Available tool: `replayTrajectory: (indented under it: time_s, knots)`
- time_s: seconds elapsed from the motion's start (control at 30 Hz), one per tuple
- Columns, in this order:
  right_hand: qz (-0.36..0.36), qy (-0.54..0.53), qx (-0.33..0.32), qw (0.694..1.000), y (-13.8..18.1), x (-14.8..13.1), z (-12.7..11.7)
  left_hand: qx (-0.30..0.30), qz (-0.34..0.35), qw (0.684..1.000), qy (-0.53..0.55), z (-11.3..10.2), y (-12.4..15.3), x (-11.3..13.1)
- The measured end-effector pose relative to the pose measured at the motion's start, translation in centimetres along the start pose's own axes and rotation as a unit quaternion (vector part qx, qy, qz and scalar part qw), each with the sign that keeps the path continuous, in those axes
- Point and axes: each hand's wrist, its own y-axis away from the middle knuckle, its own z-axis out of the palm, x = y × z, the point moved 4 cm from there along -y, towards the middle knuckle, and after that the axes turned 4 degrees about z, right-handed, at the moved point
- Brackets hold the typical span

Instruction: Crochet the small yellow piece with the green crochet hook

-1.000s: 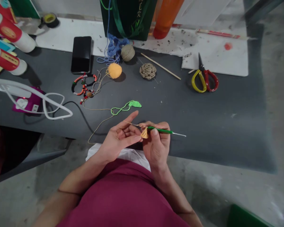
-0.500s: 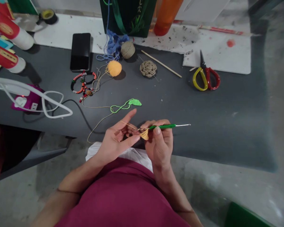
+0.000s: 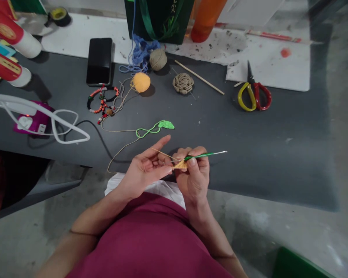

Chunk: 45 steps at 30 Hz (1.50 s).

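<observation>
My right hand point(image 3: 195, 170) is closed around a crochet hook point(image 3: 204, 155) with a green handle, one metal end pointing right and the other at the work. A small yellow crochet piece point(image 3: 180, 165) sits between my hands. Its left edge is pinched by the thumb of my left hand point(image 3: 147, 165), whose index finger sticks up with yarn point(image 3: 162, 152) running from it to the hook. Just beyond my fingers lies a bright green crocheted leaf point(image 3: 166, 124) with its tail. Farther back is a yellow yarn ball point(image 3: 141, 82).
Scissors point(image 3: 253, 90) lie at the right, and a thin stick point(image 3: 199, 77) lies beside a brown crocheted flower point(image 3: 183, 83). Bracelets point(image 3: 103, 101), a phone point(image 3: 99, 61), a purple power adapter point(image 3: 34, 119) and bottles point(image 3: 13, 33) occupy the left. A green bag point(image 3: 174, 23) stands behind.
The crochet hook has shifted left and tilted slightly, its inner end moving further into the work. The yellow piece is turned and spread flatter. My left hand stays nearly in place.
</observation>
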Motion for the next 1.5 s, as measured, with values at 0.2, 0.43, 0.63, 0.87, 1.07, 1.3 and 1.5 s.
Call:
replayTrajectory:
  time_s: [0.2, 0.43, 0.63, 0.87, 1.07, 1.3, 1.5]
  knots:
    - [0.018, -0.026, -0.042, 0.999, -0.3, 0.1, 0.1, -0.006, -0.019, 0.999, 0.039, -0.2, -0.2, -0.7]
    - [0.014, 0.013, -0.013, 1.0, -0.2, -0.2, -0.5, -0.003, 0.005, 0.999, 0.035, -0.5, -0.2, -0.4]
    - [0.018, 0.043, 0.027, 0.999, -0.1, -0.1, -0.8, 0.0, 0.007, 0.999, 0.041, -0.5, -0.2, -0.3]
    - [-0.005, 0.097, 0.034, 0.995, 0.2, -0.6, -0.9, 0.001, 0.008, 1.0, 0.013, -0.7, -0.2, -0.5]
    - [-0.207, 0.259, 0.012, 0.943, 1.3, -1.9, -0.4, -0.022, 0.072, 0.997, -0.017, -0.3, 0.1, -0.2]
    - [-0.125, 0.083, 0.059, 0.987, 0.9, -0.2, 0.1, -0.017, 0.04, 0.999, 0.005, -0.4, -0.1, -1.1]
    - [-0.01, 0.009, 0.019, 1.0, 0.5, 0.2, -0.1, -0.022, 0.028, 0.999, 0.035, -0.6, -0.1, -1.3]
